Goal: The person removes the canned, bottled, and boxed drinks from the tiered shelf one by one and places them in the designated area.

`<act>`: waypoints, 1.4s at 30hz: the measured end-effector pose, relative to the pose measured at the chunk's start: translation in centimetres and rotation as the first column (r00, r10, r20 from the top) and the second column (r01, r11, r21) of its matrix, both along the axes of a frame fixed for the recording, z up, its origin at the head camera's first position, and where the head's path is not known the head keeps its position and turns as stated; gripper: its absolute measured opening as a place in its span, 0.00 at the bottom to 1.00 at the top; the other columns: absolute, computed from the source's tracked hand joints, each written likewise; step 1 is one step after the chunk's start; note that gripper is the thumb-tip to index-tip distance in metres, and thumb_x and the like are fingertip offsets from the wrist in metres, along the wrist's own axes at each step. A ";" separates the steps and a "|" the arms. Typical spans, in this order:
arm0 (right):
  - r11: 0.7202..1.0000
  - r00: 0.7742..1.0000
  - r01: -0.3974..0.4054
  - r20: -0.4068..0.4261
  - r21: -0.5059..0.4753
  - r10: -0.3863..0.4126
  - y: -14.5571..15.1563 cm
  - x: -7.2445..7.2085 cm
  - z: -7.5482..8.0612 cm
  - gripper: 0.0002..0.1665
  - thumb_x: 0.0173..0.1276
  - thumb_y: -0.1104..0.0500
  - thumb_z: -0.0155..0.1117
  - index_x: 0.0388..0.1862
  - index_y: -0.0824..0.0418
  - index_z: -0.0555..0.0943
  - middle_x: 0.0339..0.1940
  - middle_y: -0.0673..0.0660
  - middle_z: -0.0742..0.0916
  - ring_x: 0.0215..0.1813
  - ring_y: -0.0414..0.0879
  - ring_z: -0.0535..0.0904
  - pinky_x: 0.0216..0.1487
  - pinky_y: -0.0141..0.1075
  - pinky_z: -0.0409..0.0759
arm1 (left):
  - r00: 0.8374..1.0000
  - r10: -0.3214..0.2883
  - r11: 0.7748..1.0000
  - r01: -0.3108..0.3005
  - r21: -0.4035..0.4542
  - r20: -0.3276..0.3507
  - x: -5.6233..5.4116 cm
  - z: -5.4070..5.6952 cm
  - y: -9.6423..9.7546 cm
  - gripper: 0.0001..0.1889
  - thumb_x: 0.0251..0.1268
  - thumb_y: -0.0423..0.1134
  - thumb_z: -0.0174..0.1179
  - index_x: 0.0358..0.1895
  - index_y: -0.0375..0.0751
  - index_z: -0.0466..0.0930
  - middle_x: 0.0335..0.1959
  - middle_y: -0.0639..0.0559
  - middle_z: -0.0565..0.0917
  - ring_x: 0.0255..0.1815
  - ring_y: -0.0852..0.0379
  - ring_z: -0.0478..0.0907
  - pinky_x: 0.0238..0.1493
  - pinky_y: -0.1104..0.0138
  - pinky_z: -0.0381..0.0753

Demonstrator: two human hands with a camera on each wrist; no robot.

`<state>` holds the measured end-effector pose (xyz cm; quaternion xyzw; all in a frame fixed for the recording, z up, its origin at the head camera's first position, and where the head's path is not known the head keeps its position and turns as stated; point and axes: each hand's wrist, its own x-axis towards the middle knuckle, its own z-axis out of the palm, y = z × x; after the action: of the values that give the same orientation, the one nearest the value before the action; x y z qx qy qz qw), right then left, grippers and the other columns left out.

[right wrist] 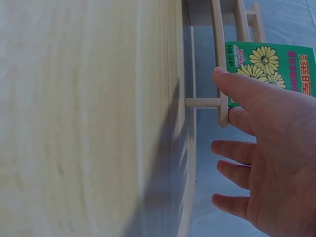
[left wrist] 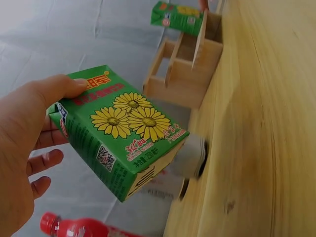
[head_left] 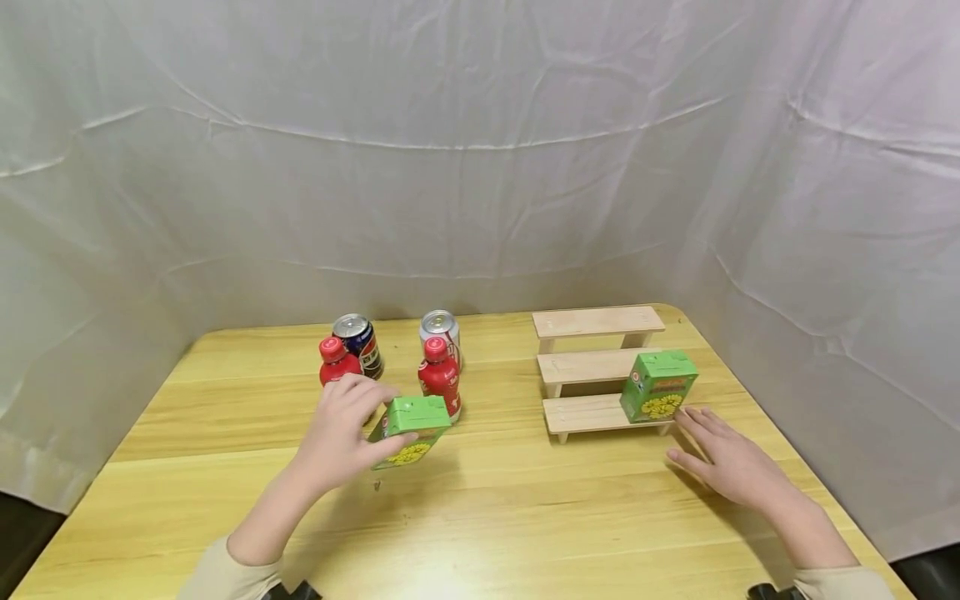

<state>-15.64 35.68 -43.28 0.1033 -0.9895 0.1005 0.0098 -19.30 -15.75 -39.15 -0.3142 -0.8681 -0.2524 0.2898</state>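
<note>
My left hand (head_left: 347, 429) grips a green drink carton (head_left: 408, 429) with yellow flowers, thumb on the front and fingers behind it. In the left wrist view that carton (left wrist: 118, 128) is tilted above the table. A second green carton (head_left: 660, 386) stands upright at the right end of the lowest step of a wooden three-step rack (head_left: 588, 414). Beside that end is my right hand (head_left: 731, 458), fingers extended and spread. In the right wrist view its thumb overlaps the lower part of the carton (right wrist: 266, 61), with the other fingers loosely apart.
Two red bottles (head_left: 441, 379) stand behind the left hand, one partly hidden by it. At the back are a dark blue can (head_left: 360, 343) and a silver-white can (head_left: 441, 329). Pale cloth (head_left: 450, 208) encloses the wooden table (head_left: 510, 517) on its far sides.
</note>
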 end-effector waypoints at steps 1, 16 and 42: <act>1.000 1.000 0.001 0.000 0.000 -0.001 0.0 0.0 0.0 0.44 0.70 0.37 0.55 0.71 0.69 0.66 0.72 0.73 0.68 0.72 0.71 0.61 0.67 0.65 0.62 | 1.000 0.005 1.000 -0.005 -0.008 0.006 0.1 0.0 -0.4 0.24 0.38 0.52 0.77 0.40 0.46 0.82 0.36 0.56 0.84 0.43 0.58 0.71 0.48 0.58 0.65; 1.000 1.000 -0.007 -0.011 0.004 0.007 -0.1 0.0 0.1 0.44 0.70 0.38 0.56 0.70 0.70 0.66 0.71 0.74 0.68 0.71 0.71 0.62 0.67 0.65 0.62 | 0.991 0.105 0.993 -0.099 -0.065 0.089 0.6 -0.7 -4.1 0.25 0.38 0.49 0.77 0.43 0.45 0.82 0.38 0.56 0.83 0.42 0.59 0.70 0.47 0.59 0.66; 1.000 1.000 -0.003 0.004 -0.012 0.003 -0.1 0.1 0.0 0.44 0.70 0.37 0.55 0.71 0.69 0.65 0.72 0.73 0.67 0.72 0.72 0.61 0.67 0.65 0.60 | 0.973 0.117 0.984 -0.086 -0.157 0.200 -0.4 -0.5 -8.2 0.20 0.39 0.45 0.78 0.39 0.51 0.81 0.37 0.59 0.84 0.44 0.58 0.74 0.47 0.56 0.70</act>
<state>-15.57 35.59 -43.24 0.1044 -0.9888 0.1066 0.0082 -19.71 -23.92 -39.70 -0.2616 -0.9250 -0.2039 0.1856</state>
